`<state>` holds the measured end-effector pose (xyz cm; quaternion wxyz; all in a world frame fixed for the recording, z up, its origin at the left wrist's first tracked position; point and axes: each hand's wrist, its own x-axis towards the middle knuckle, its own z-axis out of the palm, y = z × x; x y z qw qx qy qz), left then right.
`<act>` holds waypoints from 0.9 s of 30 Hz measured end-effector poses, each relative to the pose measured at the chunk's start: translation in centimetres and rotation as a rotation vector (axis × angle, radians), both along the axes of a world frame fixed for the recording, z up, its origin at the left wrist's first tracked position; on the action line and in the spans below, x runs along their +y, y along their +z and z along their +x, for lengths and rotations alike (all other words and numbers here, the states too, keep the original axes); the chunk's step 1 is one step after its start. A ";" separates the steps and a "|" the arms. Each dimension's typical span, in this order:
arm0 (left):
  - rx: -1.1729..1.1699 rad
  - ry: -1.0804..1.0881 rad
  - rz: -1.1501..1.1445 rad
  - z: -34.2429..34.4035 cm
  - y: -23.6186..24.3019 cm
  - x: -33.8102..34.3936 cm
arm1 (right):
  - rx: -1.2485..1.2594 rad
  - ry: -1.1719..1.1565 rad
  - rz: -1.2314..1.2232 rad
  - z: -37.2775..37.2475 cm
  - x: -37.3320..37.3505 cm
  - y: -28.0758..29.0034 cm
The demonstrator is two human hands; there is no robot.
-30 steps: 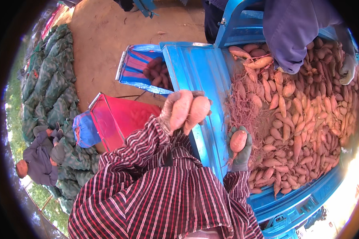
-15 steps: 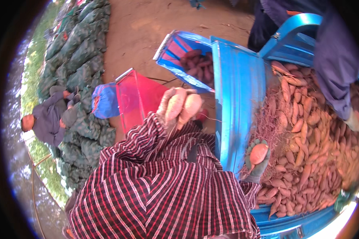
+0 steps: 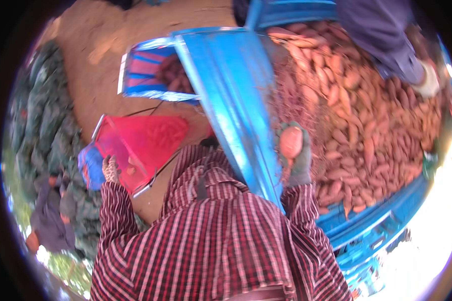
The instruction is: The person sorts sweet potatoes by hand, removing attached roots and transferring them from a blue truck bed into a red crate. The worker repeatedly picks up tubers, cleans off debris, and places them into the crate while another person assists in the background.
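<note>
Clearly, our right hand (image 3: 301,163) cups a tuber (image 3: 291,142); our left hand (image 3: 110,169), grip unclear, is at the red bag (image 3: 130,131).
We judge it stiff, bruisable; hold its middle.

Right side: cart bed (image 3: 369,218), bearing heaped sweet potatoes (image 3: 359,133); a co-worker's hand (image 3: 428,81) is at the heap's far right. Along the heap's left edge: tangled roots (image 3: 292,100), between it and the panel (image 3: 231,80). Over the near end of the roots: right hand (image 3: 300,170), a single tuber (image 3: 291,142) in its palm. Left of the panel, far: framed bag (image 3: 135,78), with loose tubers (image 3: 177,75) inside. Nearer and farther left: mesh bag (image 3: 123,133), holding more tubers (image 3: 166,133); left hand (image 3: 110,169) is at its left end. Far left: piled sacks (image 3: 45,100), a person (image 3: 52,220) beside their near end.
</note>
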<state>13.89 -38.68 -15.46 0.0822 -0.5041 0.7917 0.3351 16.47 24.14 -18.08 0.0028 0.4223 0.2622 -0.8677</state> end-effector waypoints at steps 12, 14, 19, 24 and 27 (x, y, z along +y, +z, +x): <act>-0.029 -0.995 0.958 -7.0 4.1 48.4 | 0.122 0.072 0.446 -2.7 -2.3 3.5; 0.024 -0.999 0.928 -6.1 2.4 50.4 | 0.115 0.130 0.729 -1.9 -1.7 3.0; 0.046 -1.173 1.024 -5.6 0.6 50.0 | 0.008 0.231 0.855 -1.3 1.2 1.5; -0.016 -0.801 1.381 -7.7 2.0 49.3 | -0.164 0.432 0.885 -0.3 4.6 2.1; -0.014 -0.604 1.532 -9.3 2.7 49.3 | -0.007 0.388 0.761 1.5 3.1 3.5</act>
